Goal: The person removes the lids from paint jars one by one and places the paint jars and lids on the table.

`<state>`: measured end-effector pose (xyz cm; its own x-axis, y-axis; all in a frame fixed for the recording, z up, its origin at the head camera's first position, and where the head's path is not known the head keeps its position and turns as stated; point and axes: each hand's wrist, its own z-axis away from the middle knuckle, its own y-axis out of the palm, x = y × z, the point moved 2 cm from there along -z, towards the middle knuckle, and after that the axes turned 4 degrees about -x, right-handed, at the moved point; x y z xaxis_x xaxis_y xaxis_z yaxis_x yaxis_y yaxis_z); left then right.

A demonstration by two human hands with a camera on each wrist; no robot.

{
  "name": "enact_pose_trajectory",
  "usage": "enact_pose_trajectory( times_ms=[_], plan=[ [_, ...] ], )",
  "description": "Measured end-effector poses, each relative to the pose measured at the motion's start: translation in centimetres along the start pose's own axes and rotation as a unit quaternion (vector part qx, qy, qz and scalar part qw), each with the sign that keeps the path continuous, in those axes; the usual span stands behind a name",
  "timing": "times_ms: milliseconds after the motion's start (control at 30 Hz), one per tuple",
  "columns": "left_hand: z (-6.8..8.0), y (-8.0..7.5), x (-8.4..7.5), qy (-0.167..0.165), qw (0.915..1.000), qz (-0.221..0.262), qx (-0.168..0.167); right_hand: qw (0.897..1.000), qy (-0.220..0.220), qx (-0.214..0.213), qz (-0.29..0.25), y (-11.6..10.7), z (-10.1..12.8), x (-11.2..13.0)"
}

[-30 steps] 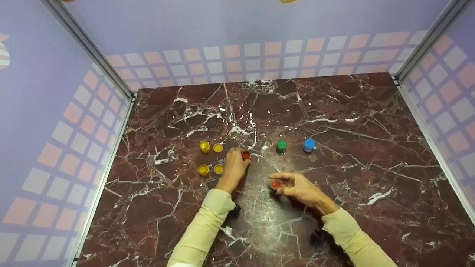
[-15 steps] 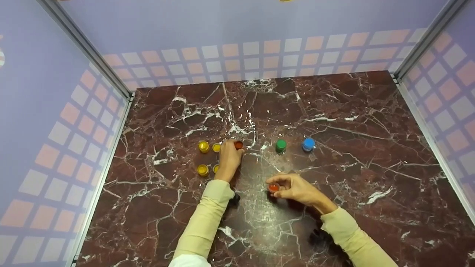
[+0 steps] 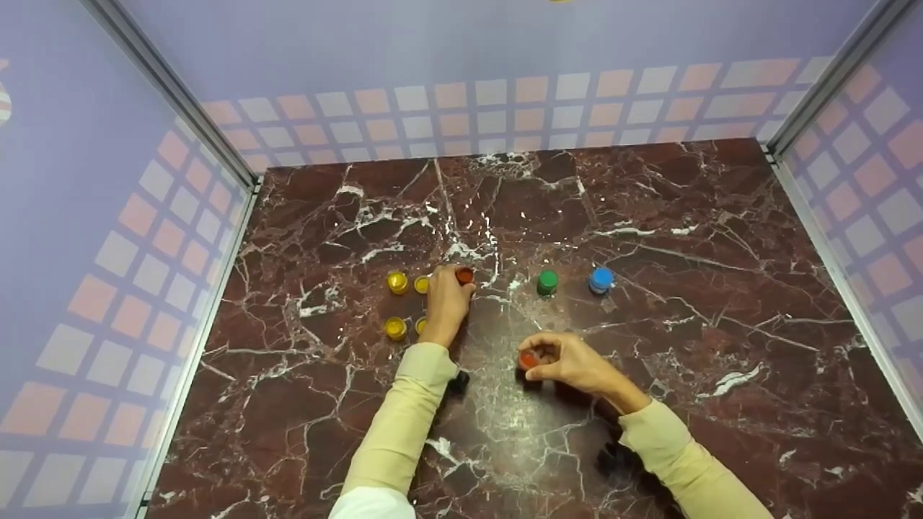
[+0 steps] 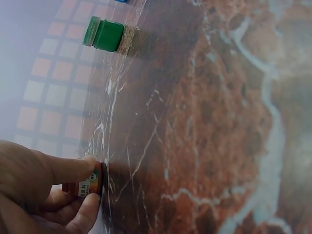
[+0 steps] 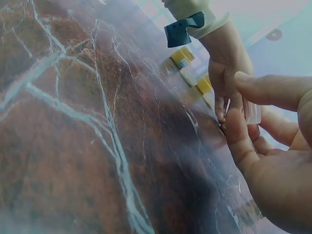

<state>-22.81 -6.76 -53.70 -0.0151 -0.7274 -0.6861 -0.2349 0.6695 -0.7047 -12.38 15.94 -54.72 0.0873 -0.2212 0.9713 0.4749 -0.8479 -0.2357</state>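
Observation:
My left hand (image 3: 447, 306) grips a small paint jar with orange-red paint (image 3: 465, 275), its top uncovered, down at the tabletop. In the left wrist view, the thumb and fingers pinch that jar's labelled side (image 4: 87, 185). Nearer the front, my right hand (image 3: 573, 364) holds a small clear lid with red paint inside (image 3: 528, 360) between thumb and fingers. The lid's clear rim (image 5: 253, 113) shows edge-on in the right wrist view. Left of the left hand are two uncovered yellow paint jars (image 3: 396, 282), with their yellow-stained lids (image 3: 422, 285) beside them, partly hidden by the hand.
A green paint jar (image 3: 547, 282) and a blue paint jar (image 3: 601, 280) stand right of the left hand on the dark red marbled table (image 3: 685, 288). Panels with pink and white squares (image 3: 490, 108) close in the back and sides.
My left hand has carried the red jar back and slightly left, and it now sits just right of the yellow lids. The right hand has turned the lid and shifted slightly left.

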Motion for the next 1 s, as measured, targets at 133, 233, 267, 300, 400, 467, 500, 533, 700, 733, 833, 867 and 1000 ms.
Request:
enact_pose_trajectory(
  times_ms=[133,233,267,300,400,467,500,533,700,733,833,867,1000],
  plan=[
    [0.0,-0.1,0.0,-0.006,1.0000,0.000,0.005,1.000,-0.002,-0.008,0.026,0.3,-0.6,0.3],
    [-0.1,-0.1,-0.1,-0.008,0.9999,0.002,0.008,0.999,0.002,-0.011,0.040,0.4,-1.1,0.6],
    [-0.1,-0.1,-0.1,-0.009,0.9999,0.002,0.010,0.999,0.000,-0.013,0.042,0.5,-1.3,0.7],
    [-0.2,-0.1,-0.1,-0.010,0.9999,0.002,0.012,0.999,-0.001,-0.015,0.042,0.6,-1.5,0.8],
    [-0.3,-0.1,-0.1,-0.013,0.9997,0.001,0.020,0.999,-0.007,-0.024,0.048,0.7,-1.9,1.3],
    [-0.4,-0.1,0.0,-0.015,0.9996,0.001,0.025,0.998,-0.014,-0.032,0.061,0.8,-2.2,1.7],
    [-0.4,-0.1,0.0,-0.016,0.9995,0.001,0.027,0.997,-0.015,-0.036,0.069,0.8,-2.3,1.8],
    [-0.4,-0.2,0.0,-0.016,0.9995,0.001,0.028,0.996,-0.019,-0.040,0.079,0.8,-2.4,1.9],
    [-0.5,-0.2,0.1,-0.009,0.9996,0.000,0.025,0.993,-0.031,-0.049,0.100,0.8,-3.1,2.0],
    [-0.5,-0.2,0.1,-0.007,0.9997,0.000,0.024,0.993,-0.033,-0.050,0.101,0.8,-3.3,2.0],
    [-0.6,-0.2,0.2,-0.001,0.9998,0.000,0.021,0.992,-0.038,-0.051,0.107,0.8,-3.7,1.8],
    [-0.6,-0.2,0.3,0.001,0.9998,0.000,0.020,0.991,-0.042,-0.054,0.111,0.8,-3.9,1.7],
    [-0.6,-0.2,0.4,-0.001,0.9998,0.001,0.020,0.989,-0.047,-0.066,0.121,0.9,-4.5,1.8]
  ],
)
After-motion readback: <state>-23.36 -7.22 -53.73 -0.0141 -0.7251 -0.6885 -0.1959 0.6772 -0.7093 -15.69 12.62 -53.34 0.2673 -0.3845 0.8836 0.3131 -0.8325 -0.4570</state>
